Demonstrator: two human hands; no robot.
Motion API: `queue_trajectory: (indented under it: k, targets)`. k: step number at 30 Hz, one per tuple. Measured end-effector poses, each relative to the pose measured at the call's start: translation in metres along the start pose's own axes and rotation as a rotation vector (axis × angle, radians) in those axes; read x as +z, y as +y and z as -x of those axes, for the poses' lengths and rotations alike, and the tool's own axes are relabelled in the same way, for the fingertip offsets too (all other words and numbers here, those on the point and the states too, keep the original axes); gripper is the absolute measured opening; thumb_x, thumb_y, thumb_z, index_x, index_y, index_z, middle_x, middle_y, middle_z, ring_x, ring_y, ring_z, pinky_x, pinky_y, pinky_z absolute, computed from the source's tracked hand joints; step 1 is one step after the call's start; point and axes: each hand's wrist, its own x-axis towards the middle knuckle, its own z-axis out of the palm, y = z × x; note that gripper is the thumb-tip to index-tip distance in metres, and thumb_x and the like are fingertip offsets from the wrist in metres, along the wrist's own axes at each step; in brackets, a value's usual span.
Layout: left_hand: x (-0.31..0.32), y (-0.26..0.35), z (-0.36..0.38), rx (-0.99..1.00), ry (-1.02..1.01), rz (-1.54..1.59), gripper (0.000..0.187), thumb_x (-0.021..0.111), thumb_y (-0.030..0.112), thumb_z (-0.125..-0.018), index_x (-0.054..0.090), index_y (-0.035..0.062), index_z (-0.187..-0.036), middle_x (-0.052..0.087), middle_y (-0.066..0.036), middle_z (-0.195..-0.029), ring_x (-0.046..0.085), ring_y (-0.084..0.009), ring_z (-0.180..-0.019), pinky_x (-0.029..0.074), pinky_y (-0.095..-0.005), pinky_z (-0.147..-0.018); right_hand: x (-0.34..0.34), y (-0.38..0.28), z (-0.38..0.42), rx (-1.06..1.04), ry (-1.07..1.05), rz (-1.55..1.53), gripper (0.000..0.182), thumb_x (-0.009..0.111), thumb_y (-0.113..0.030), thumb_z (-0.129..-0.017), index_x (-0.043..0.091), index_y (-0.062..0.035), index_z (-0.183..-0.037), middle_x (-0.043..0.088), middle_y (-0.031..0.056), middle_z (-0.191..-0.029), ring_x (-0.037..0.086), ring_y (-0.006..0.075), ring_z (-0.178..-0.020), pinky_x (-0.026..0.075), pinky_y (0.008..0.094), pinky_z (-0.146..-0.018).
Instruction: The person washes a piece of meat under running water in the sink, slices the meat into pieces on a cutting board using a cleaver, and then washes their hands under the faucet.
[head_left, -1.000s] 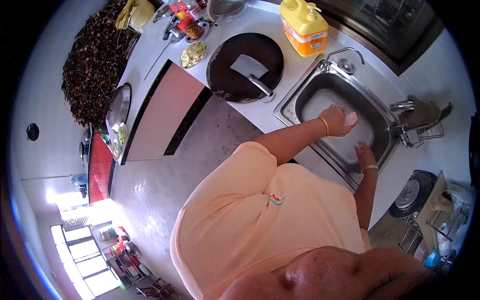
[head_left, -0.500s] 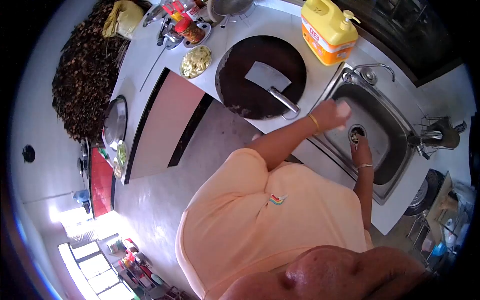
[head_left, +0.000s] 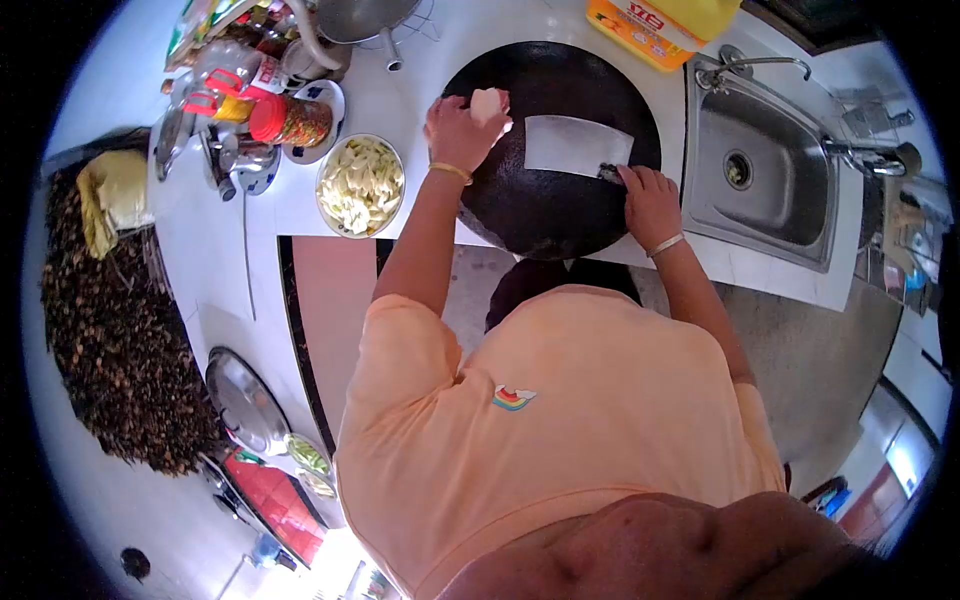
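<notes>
In the head view, a cleaver point(head_left: 575, 145) with a broad grey blade lies on a round dark chopping board point(head_left: 540, 220). My right hand point(head_left: 652, 205) has its fingers closed at the cleaver's handle end, which they mostly cover. My left hand point(head_left: 465, 130) is at the board's left side. Between its fingers is a pale pink piece of meat point(head_left: 489, 106), held over the board's upper left part. Left of my left forearm, a bowl of chopped pale vegetables point(head_left: 360, 185) stands on the counter.
A steel sink point(head_left: 812, 225) with a tap point(head_left: 765, 66) lies to the right. Behind the board stands a yellow-and-orange jug point(head_left: 640, 35). A red-lidded jar point(head_left: 290, 122), bottles and a pan point(head_left: 365, 18) crowd the back left. A metal lid point(head_left: 245, 400) lies further left.
Both hands have left the sink area. My left hand has carried the meat left to the board. My right hand has come from the sink drain to the cleaver, and the view has turned left.
</notes>
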Motion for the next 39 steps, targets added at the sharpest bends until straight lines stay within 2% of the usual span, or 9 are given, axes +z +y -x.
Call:
queue_trajectory:
  k: [3, 6, 10, 15, 17, 19, 21, 22, 39]
  targets:
    - [-0.025, -0.005, 0.01, 0.114, 0.113, 0.092, 0.059, 0.076, 0.052, -0.069, 0.067, -0.0027, -0.09, 0.066, -0.02, -0.09, 0.062, -0.0355, -0.09, 0.047, -0.041, -0.084, 0.008, -0.003, -0.011, 0.012, 0.014, 0.076, 0.04, 0.055, -0.004, -0.082, 0.053, -0.0106, -0.121, 0.059, 0.0109, -0.105, 0.057, 0.03, -0.101, 0.046, 0.0402, -0.085]
    - [-0.049, 0.0, 0.036, -0.277, -0.287, 0.44, 0.052, 0.072, 0.044, -0.077, 0.065, -0.0021, -0.098, 0.064, -0.021, -0.095, 0.062, -0.0377, -0.087, 0.049, -0.0394, -0.08, 0.003, 0.002, -0.021, -0.015, -0.112, 0.067, 0.04, 0.061, -0.01, -0.079, 0.053, -0.0107, -0.118, 0.057, 0.0098, -0.093, 0.06, 0.0305, -0.093, 0.049, 0.0421, -0.078]
    - [-0.046, 0.012, 0.064, -0.282, -0.504, 1.036, 0.045, 0.066, 0.04, -0.084, 0.062, -0.001, -0.103, 0.065, -0.018, -0.088, 0.064, -0.0349, -0.079, 0.051, -0.0388, -0.073, -0.029, -0.007, -0.012, 0.19, -0.224, -0.074, 0.043, 0.065, -0.014, -0.078, 0.052, -0.0107, -0.119, 0.058, 0.0126, -0.096, 0.061, 0.032, -0.093, 0.051, 0.0437, -0.077]
    - [-0.002, 0.04, 0.09, 0.137, -0.775, 0.699, 0.042, 0.069, 0.036, -0.081, 0.061, 0.0011, -0.103, 0.065, -0.018, -0.087, 0.064, -0.0356, -0.079, 0.051, -0.0405, -0.075, -0.03, -0.003, 0.013, 0.407, 0.408, -0.507, 0.032, 0.066, -0.024, -0.086, 0.058, -0.0018, -0.107, 0.067, 0.02, -0.088, 0.067, 0.0319, -0.074, 0.053, 0.0387, -0.063]
    - [-0.003, 0.065, 0.096, -0.124, -0.635, 0.417, 0.046, 0.073, 0.035, -0.076, 0.059, 0.0021, -0.106, 0.063, -0.019, -0.091, 0.062, -0.0362, -0.087, 0.05, -0.0432, -0.076, -0.037, 0.0, 0.007, 0.718, -0.015, -1.169, 0.026, 0.071, -0.018, -0.081, 0.058, 0.0033, -0.089, 0.059, 0.0119, -0.064, 0.06, 0.0204, -0.057, 0.048, 0.0334, -0.054]
    - [-0.007, 0.081, 0.105, -0.093, -0.469, 0.413, 0.047, 0.073, 0.032, -0.074, 0.058, 0.0039, -0.108, 0.061, -0.02, -0.102, 0.059, -0.0361, -0.098, 0.048, -0.045, -0.079, -0.047, -0.004, 0.003, 0.806, -0.041, -1.181, 0.028, 0.071, -0.02, -0.081, 0.056, 0.0044, -0.078, 0.054, 0.0104, -0.057, 0.056, 0.0162, -0.05, 0.045, 0.0315, -0.05]
    - [-0.017, 0.091, 0.113, 0.208, -0.193, 0.272, 0.041, 0.07, 0.026, -0.075, 0.058, 0.0063, -0.108, 0.058, -0.018, -0.11, 0.055, -0.0342, -0.104, 0.045, -0.0447, -0.084, -0.047, -0.004, -0.003, 0.647, -0.063, -0.697, 0.029, 0.068, -0.023, -0.081, 0.058, 0.0043, -0.083, 0.059, 0.013, -0.062, 0.061, 0.0226, -0.056, 0.047, 0.0354, -0.054]
    - [-0.017, 0.095, 0.12, 0.334, -0.079, 0.264, 0.034, 0.067, 0.022, -0.077, 0.059, 0.0082, -0.107, 0.057, -0.015, -0.11, 0.055, -0.0324, -0.101, 0.044, -0.0434, -0.085, -0.048, -0.01, 0.001, 0.517, -0.041, -0.573, 0.027, 0.061, -0.022, -0.082, 0.063, 0.0008, -0.097, 0.067, 0.023, -0.086, 0.065, 0.0388, -0.084, 0.052, 0.0446, -0.073]
    - [0.034, 0.095, 0.129, 0.37, 0.004, 0.212, 0.052, 0.07, 0.024, -0.077, 0.053, 0.0055, -0.122, 0.056, -0.016, -0.108, 0.052, -0.0356, -0.096, 0.043, -0.0481, -0.081, -0.084, -0.06, 0.0, 0.307, -0.637, -0.04, 0.018, 0.056, -0.011, -0.082, 0.055, -0.0011, -0.097, 0.068, 0.0192, -0.084, 0.068, 0.0356, -0.08, 0.054, 0.0442, -0.067]
